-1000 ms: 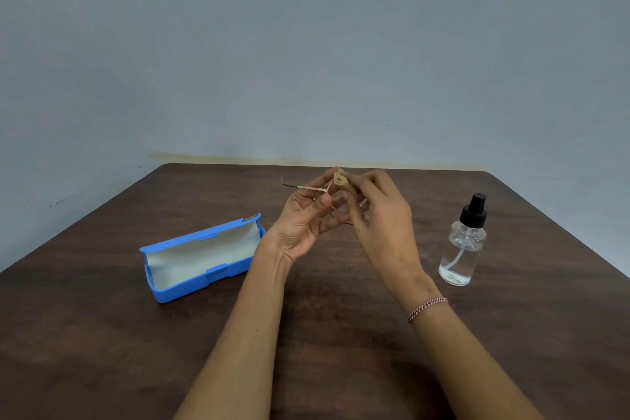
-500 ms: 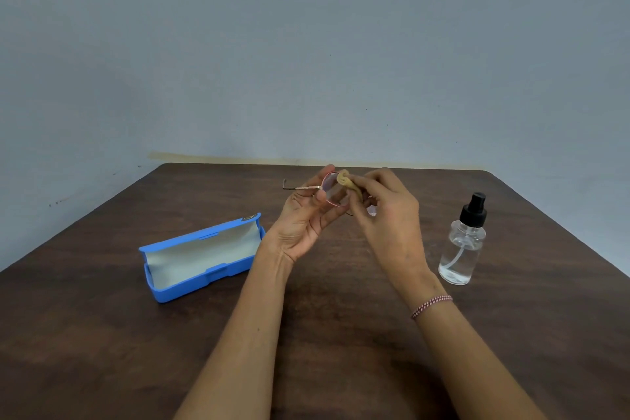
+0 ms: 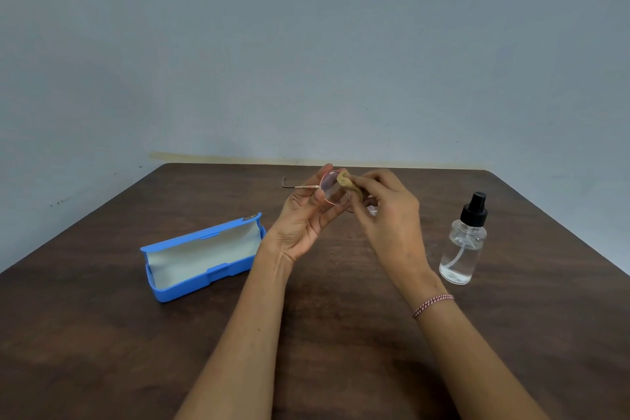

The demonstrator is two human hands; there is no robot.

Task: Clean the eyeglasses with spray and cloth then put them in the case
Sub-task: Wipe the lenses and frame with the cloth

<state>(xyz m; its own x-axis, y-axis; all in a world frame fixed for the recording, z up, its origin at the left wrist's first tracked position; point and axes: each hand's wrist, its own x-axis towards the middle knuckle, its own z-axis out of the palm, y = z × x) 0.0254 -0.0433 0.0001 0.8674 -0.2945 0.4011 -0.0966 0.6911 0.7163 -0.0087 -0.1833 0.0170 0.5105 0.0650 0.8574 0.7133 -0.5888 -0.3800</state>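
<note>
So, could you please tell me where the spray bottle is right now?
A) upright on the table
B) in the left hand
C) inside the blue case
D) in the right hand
A: the spray bottle stands upright on the table, apart from the right hand, untouched.

The eyeglass case (image 3: 201, 256) lies open on the surface (image 3: 102, 351) at the left; the spray bottle (image 3: 463, 242) stands upright at the right. Between them, above the surface, the left hand (image 3: 303, 225) holds the eyeglasses (image 3: 329, 189), the right hand (image 3: 388, 215) presses a cloth (image 3: 345, 180) against a lens.
</note>
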